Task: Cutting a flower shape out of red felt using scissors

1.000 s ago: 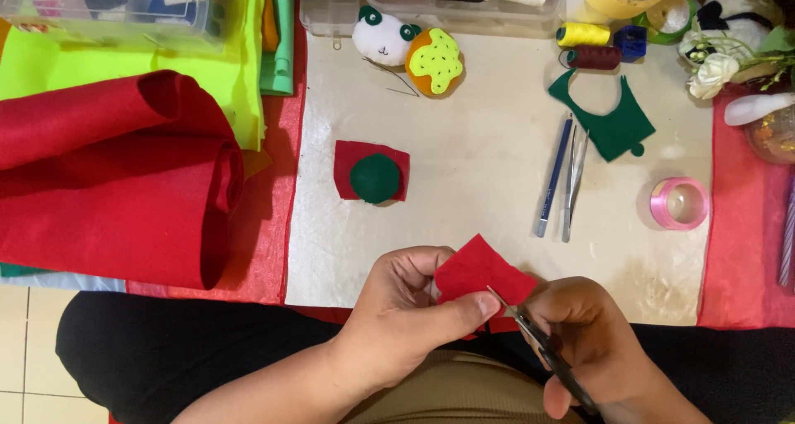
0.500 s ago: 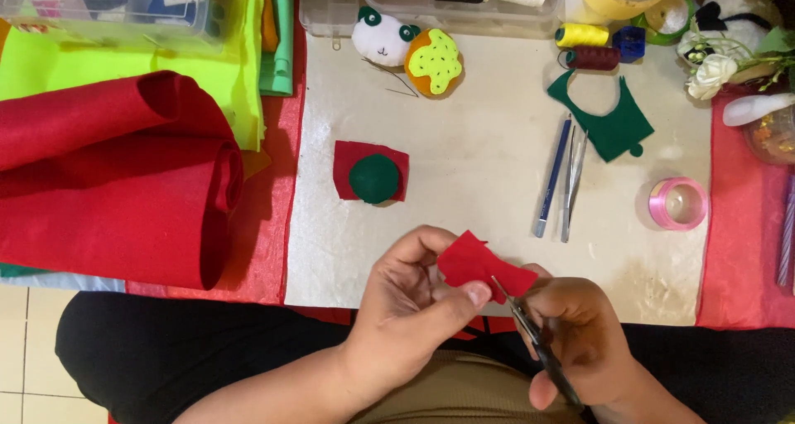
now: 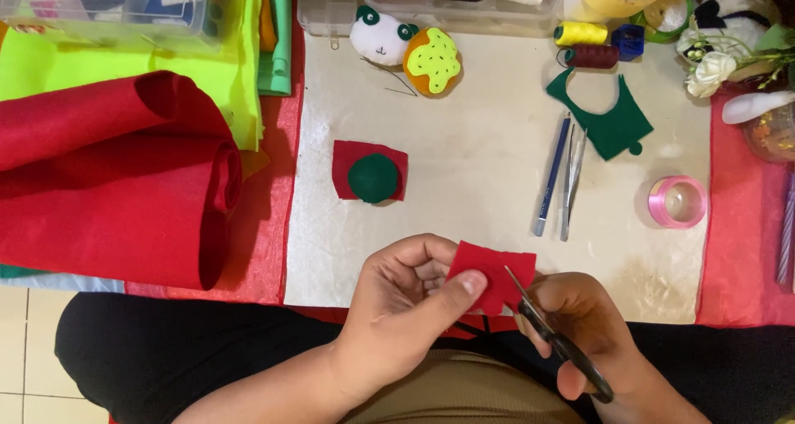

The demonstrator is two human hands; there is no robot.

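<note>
The left hand (image 3: 397, 308) pinches a red felt piece (image 3: 493, 275) above the desk's (image 3: 497, 142) near edge. The right hand (image 3: 580, 325), just right of it, grips black-handled scissors (image 3: 551, 329) (blades angled up-left into the felt's right edge).

Reds and greens across a cream work mat

The felt scrap (image 3: 493, 273) is bright red, as is the felt roll (image 3: 116, 192); the scissors (image 3: 563, 345) have black handles. A dark green disc (image 3: 373, 178) sits on a red square (image 3: 348, 161) (same red as the scrap). The mat (image 3: 480, 167) is cream, the ribbon spool (image 3: 677, 201) pink, the sheet (image 3: 124, 68) neon yellow-green.
</note>
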